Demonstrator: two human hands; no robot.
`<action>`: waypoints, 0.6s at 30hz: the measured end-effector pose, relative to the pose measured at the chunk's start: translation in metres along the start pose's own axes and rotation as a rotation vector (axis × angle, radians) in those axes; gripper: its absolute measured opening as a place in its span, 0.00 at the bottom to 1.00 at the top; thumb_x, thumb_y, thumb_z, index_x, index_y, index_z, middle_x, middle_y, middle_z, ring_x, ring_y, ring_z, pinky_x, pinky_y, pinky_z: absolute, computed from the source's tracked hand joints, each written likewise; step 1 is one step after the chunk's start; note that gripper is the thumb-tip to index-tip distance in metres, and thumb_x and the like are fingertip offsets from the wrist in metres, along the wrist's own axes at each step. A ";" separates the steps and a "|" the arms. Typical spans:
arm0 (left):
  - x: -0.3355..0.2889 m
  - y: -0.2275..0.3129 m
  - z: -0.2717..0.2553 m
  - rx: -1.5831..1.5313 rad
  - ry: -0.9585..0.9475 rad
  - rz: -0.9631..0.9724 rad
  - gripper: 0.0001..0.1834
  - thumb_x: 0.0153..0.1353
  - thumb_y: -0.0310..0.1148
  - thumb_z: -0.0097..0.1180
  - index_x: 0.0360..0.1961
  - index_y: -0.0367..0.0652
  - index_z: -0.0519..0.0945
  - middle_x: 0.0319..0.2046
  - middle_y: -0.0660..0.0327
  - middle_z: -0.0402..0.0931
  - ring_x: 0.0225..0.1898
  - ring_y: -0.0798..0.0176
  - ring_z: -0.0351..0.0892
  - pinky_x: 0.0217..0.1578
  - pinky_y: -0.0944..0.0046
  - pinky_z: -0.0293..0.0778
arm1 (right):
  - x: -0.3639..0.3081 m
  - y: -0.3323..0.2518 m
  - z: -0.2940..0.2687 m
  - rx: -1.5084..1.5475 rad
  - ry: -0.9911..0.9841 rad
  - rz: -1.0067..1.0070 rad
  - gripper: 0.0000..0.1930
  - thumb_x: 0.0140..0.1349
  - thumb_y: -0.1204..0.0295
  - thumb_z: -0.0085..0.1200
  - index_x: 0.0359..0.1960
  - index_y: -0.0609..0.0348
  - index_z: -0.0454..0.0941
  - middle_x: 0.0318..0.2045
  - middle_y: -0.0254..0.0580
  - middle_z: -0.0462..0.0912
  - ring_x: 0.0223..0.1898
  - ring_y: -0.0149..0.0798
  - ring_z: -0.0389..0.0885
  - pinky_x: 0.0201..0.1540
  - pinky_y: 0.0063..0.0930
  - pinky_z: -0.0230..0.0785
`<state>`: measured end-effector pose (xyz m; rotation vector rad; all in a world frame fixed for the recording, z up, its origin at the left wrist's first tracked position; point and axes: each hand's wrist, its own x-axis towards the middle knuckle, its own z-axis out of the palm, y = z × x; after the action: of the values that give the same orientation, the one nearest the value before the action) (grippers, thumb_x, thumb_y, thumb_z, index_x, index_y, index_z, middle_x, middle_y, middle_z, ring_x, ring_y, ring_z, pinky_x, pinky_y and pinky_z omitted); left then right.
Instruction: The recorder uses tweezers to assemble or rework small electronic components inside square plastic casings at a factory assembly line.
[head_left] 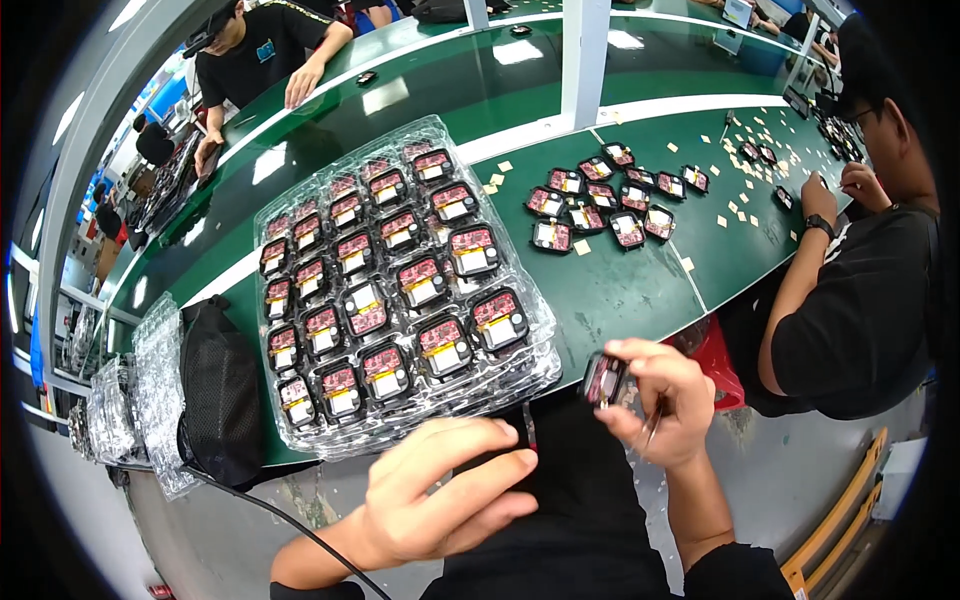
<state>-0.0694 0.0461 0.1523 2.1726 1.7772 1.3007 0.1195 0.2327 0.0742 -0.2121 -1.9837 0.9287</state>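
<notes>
Black device (603,381) near table edge (655,328)

Part of the black-cased circuit module (602,381) is covered by the right hand (675,395); a co-worker (850,325) is cut off at the right edge.

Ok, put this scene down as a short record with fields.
Left hand: nothing visible in it, fingers bent, near the front edge of the clear plastic tray
Right hand: holds a black-framed device and a thin shiny tool, kind unclear
Tray contents: similar devices in rows
Green table: loose devices and pale squares right of the tray
Left of tray: black bag
Far right: co-worker
</notes>
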 end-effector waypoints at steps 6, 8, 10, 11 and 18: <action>-0.042 -0.003 0.055 -1.522 -0.160 -0.930 0.32 0.78 0.51 0.44 0.65 0.31 0.71 0.47 0.55 0.77 0.38 0.65 0.81 0.35 0.67 0.78 | -0.003 -0.034 -0.003 0.181 -0.317 -0.061 0.17 0.60 0.67 0.70 0.47 0.54 0.76 0.41 0.51 0.90 0.23 0.36 0.87 0.21 0.21 0.72; -0.057 -0.013 0.061 -1.717 -0.318 -0.933 0.31 0.76 0.51 0.47 0.65 0.32 0.71 0.48 0.56 0.77 0.41 0.65 0.82 0.37 0.65 0.81 | 0.002 -0.038 -0.002 0.144 -0.408 -0.067 0.11 0.62 0.69 0.67 0.42 0.54 0.78 0.40 0.47 0.90 0.23 0.36 0.87 0.21 0.21 0.72; -0.060 -0.015 0.067 -1.812 -0.286 -0.909 0.30 0.76 0.49 0.49 0.65 0.32 0.71 0.48 0.56 0.77 0.42 0.64 0.83 0.39 0.64 0.82 | 0.001 -0.034 -0.005 0.127 -0.482 -0.073 0.12 0.61 0.69 0.68 0.41 0.55 0.78 0.41 0.48 0.90 0.23 0.36 0.87 0.21 0.21 0.72; -0.062 -0.016 0.070 -1.898 -0.261 -0.876 0.29 0.76 0.47 0.50 0.65 0.32 0.70 0.49 0.55 0.77 0.44 0.63 0.83 0.41 0.62 0.83 | 0.000 -0.033 -0.006 0.106 -0.547 -0.089 0.12 0.59 0.70 0.70 0.40 0.55 0.78 0.42 0.49 0.90 0.23 0.37 0.87 0.21 0.21 0.73; -0.069 -0.001 0.088 -1.698 0.434 -0.817 0.29 0.64 0.21 0.63 0.65 0.36 0.68 0.57 0.48 0.73 0.55 0.47 0.81 0.59 0.49 0.79 | -0.007 -0.033 0.008 -0.085 -0.356 0.180 0.22 0.51 0.66 0.75 0.44 0.61 0.80 0.37 0.44 0.76 0.27 0.40 0.80 0.25 0.30 0.76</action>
<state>-0.0146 0.0291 0.0562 0.2449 0.6388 1.8260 0.1238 0.2018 0.0890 -0.2938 -2.3652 1.0547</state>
